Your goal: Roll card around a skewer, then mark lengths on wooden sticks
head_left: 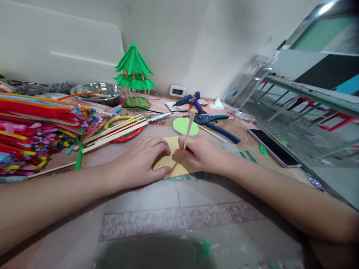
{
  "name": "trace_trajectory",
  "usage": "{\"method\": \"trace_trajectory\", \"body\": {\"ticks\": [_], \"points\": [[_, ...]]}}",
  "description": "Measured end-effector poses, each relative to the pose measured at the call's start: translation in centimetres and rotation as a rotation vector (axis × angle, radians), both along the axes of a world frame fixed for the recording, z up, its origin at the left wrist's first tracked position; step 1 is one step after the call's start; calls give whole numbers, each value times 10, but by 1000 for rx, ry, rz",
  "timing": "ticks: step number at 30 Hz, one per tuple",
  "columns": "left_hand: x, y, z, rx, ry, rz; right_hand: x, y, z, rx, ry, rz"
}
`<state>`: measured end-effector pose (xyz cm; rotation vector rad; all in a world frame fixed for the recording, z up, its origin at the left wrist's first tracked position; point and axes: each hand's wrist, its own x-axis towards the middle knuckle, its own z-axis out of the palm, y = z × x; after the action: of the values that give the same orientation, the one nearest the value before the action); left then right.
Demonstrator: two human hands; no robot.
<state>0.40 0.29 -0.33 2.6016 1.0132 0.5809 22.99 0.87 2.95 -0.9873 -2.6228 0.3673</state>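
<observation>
My left hand (143,160) lies on the table with fingers curled over the left edge of a yellow foam sheet (175,164), pressing it down. My right hand (203,154) is closed around a thin wooden stick (189,126), held upright like a pen with its lower end on the yellow sheet. A green foam octagon (182,125) lies just behind the sheet.
A big pile of coloured pipe cleaners (36,127) fills the left. Wooden sticks (117,132), a green pagoda model (134,74), a metal bowl (97,91), a blue glue gun (189,101), blue pliers (215,125) and a phone (273,147) surround the work spot.
</observation>
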Motion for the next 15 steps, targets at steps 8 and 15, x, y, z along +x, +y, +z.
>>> {"method": "trace_trajectory", "body": {"ticks": [8, 15], "points": [[-1, 1, -2, 3, 3, 11, 8, 20, -5, -107, 166, -185], [-1, 1, -1, 15, -29, -5, -4, 6, 0, -1058, 991, -4]]}}
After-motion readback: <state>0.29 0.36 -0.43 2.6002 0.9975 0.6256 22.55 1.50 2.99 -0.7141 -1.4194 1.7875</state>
